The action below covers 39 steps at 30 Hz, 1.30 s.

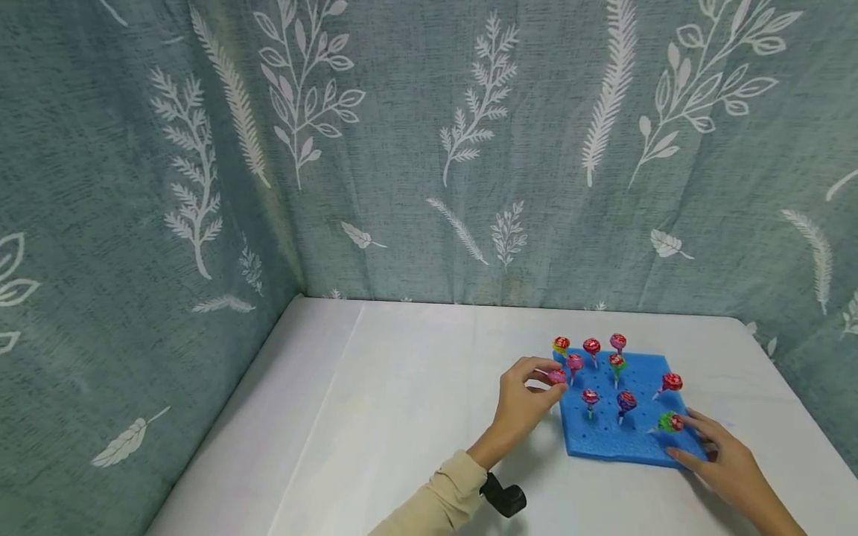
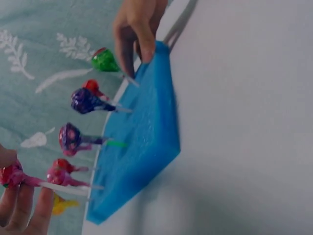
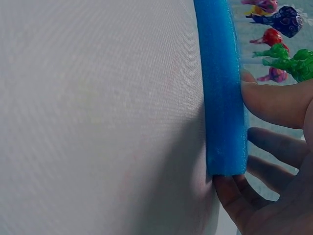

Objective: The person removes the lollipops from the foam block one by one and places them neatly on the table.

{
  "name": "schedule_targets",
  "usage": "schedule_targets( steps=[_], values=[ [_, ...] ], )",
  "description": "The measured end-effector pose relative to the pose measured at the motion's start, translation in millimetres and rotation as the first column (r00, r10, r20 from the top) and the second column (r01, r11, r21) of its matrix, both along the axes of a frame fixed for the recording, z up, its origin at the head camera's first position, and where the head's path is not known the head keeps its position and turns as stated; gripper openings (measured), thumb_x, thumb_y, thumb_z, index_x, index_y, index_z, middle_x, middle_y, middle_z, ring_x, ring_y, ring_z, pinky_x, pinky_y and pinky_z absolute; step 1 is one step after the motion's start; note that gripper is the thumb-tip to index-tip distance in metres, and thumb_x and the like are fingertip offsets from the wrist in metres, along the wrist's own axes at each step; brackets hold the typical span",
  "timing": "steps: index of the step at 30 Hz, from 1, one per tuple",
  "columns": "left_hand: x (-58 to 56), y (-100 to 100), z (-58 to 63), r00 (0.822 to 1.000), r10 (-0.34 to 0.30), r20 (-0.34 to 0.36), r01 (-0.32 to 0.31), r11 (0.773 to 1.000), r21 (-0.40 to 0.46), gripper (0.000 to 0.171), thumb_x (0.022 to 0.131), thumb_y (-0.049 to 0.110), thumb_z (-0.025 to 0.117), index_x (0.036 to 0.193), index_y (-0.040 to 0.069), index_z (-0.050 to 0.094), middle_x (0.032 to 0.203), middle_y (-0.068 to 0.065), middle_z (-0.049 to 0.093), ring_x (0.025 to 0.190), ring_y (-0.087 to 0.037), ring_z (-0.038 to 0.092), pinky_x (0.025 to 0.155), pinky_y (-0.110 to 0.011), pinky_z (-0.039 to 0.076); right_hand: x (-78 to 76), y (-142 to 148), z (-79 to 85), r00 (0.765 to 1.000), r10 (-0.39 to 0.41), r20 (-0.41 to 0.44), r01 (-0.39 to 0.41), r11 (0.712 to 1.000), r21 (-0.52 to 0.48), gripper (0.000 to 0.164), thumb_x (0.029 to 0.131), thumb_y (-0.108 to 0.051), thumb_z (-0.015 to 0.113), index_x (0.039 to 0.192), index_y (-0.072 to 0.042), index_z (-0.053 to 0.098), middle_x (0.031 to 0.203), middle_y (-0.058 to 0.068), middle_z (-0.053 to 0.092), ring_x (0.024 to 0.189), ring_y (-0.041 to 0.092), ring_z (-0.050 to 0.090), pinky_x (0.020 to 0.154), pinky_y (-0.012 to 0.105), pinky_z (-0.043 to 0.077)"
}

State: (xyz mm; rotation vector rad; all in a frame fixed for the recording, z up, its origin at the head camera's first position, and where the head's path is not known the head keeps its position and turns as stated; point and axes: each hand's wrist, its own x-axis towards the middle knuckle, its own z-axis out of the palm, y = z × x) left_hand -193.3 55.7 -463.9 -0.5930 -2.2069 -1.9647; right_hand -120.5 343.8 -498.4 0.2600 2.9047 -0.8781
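One pink lollipop [image 1: 557, 377] is pinched in the left hand [image 1: 522, 398]; the right hand [image 1: 729, 460] grips a corner of the blue foam block [image 1: 606, 444], probably to steady it.

My left hand [image 1: 526, 398] pinches a pink lollipop [image 1: 557, 377] — at the left edge of the blue board [image 1: 603, 444]. My right hand [image 1: 725, 460] holds its near right corner.

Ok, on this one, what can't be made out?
- Head: print on the lollipops, too small.
- Left wrist: part of the left hand, cut off by the left edge.
- Right wrist: part of the right hand, cut off by the right edge.
- All views: underside of the blue board, hidden against the table.
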Motion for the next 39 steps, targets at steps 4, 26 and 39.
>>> schedule_targets(
  steps=[4,26,39],
  values=[
    [-6.4,-4,1.7,1.0,0.011,0.004,-0.011,1.0,-0.009,0.023,0.08,0.006,0.075,0.101,0.012,0.07,0.095,0.001,0.063,0.082,-0.01,0.062,0.068,-0.021,0.053,-0.8,0,-0.3,1.0,0.002,-0.005,-0.002,1.0,0.003,0.088,0.081,-0.048,0.07,0.133,0.015,0.038,0.136,0.039,0.029,0.106,0.052,0.046,0.084,0.058,0.045],
    [-43.8,-16,11.5,0.992,-0.023,0.12,0.021,1.0,0.024,0.021,0.081,0.006,0.074,0.102,0.005,0.069,0.093,-0.009,0.066,0.075,-0.018,0.062,0.054,-0.026,0.054,0.4,2,-3.4,1.0,0.001,-0.026,-0.001,1.0,0.009,0.088,0.08,-0.048,0.071,0.133,0.014,0.039,0.135,0.039,0.031,0.105,0.052,0.047,0.083,0.058,0.046],
    [-57.0,-20,14.0,0.99,-0.052,0.133,0.055,0.998,-0.019,0.021,0.082,0.005,0.072,0.103,0.002,0.068,0.094,-0.012,0.065,0.079,-0.024,0.064,0.053,-0.03,0.055,0.6,1,-4.8,0.999,-0.001,-0.052,0.002,1.0,0.014,0.083,0.08,-0.043,0.073,0.132,0.013,0.042,0.136,0.038,0.031,0.105,0.051,0.048,0.083,0.057,0.046]
  ],
)
